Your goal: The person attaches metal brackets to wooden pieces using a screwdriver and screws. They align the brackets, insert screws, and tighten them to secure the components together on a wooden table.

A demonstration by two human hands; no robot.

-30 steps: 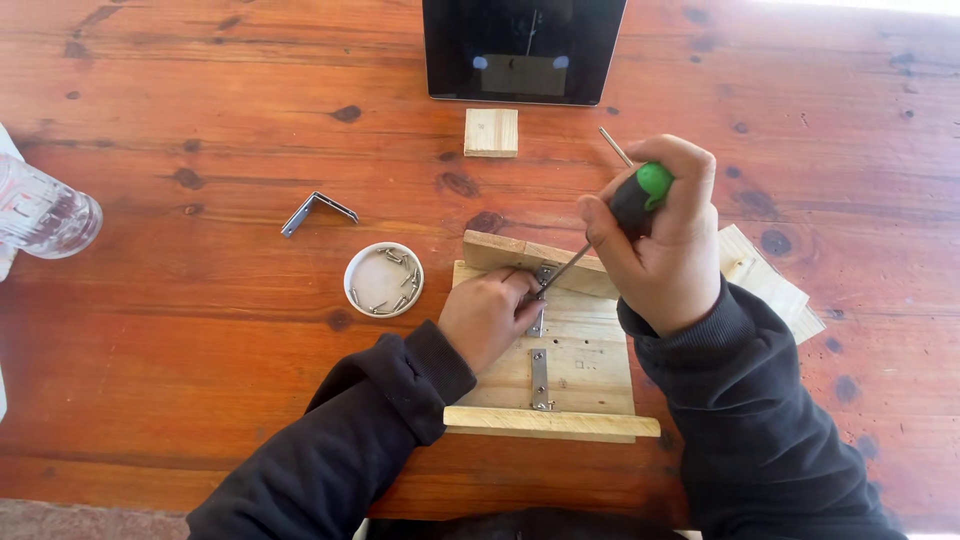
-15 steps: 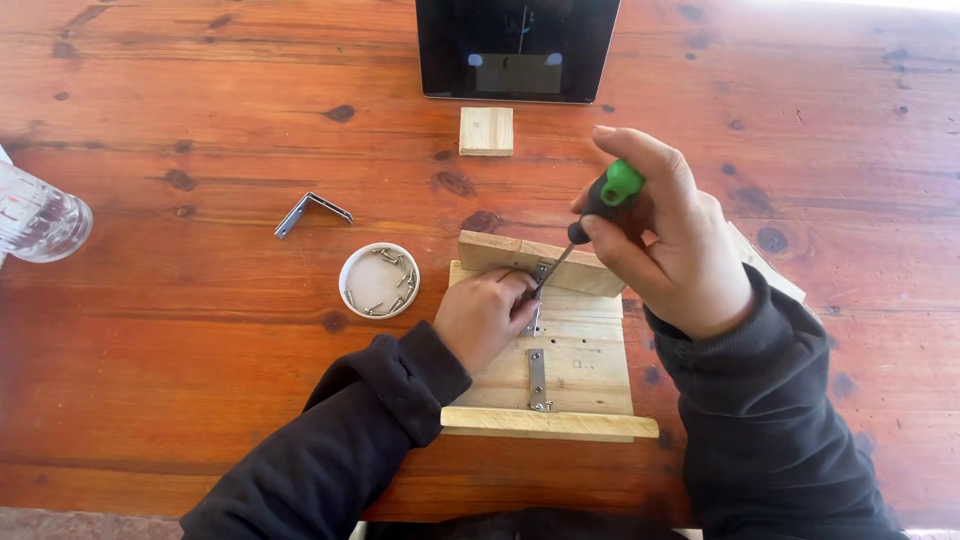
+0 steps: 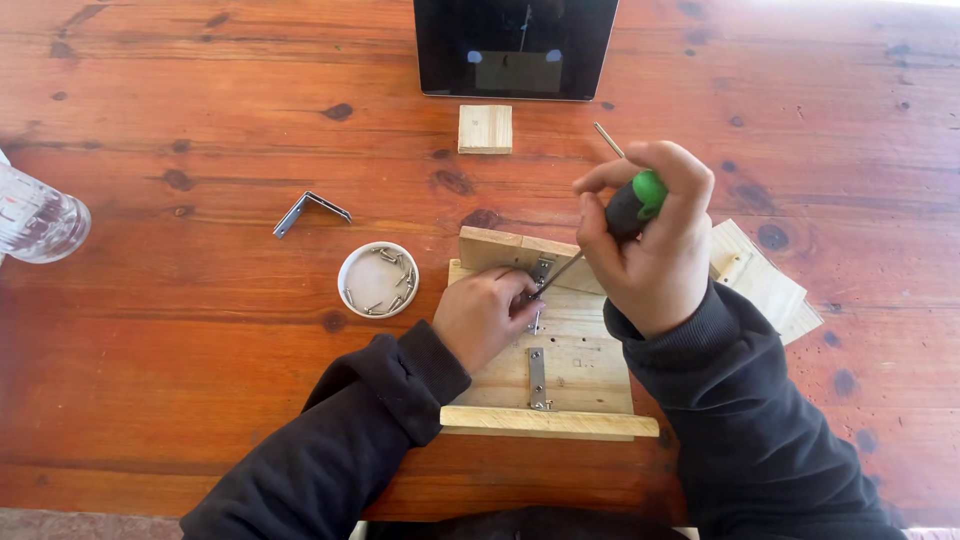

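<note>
1. The wooden frame (image 3: 560, 370) lay on the worktop (image 3: 200, 330), its near bracket (image 3: 537, 378) already screwed.
2. The right hand (image 3: 650, 250) gripped a green-handled screwdriver (image 3: 625, 212).
3. The left hand (image 3: 485, 315) apparently pinched a screw at the far bracket (image 3: 541, 272), unfinished.

Screen: we see one tablet (image 3: 516, 48), a flat dark rectangle, at the far edge of the wooden table (image 3: 200, 120).
Colours: its glass is black and shiny, with a thin pale rim along the bottom edge.
Look: the screen is dark, with two small bluish spots and a grey patch shining on it.
Place: it is just behind the small square wood block (image 3: 485, 128), close to it but not touching.
Packages, labels, signs: we see none.
</note>
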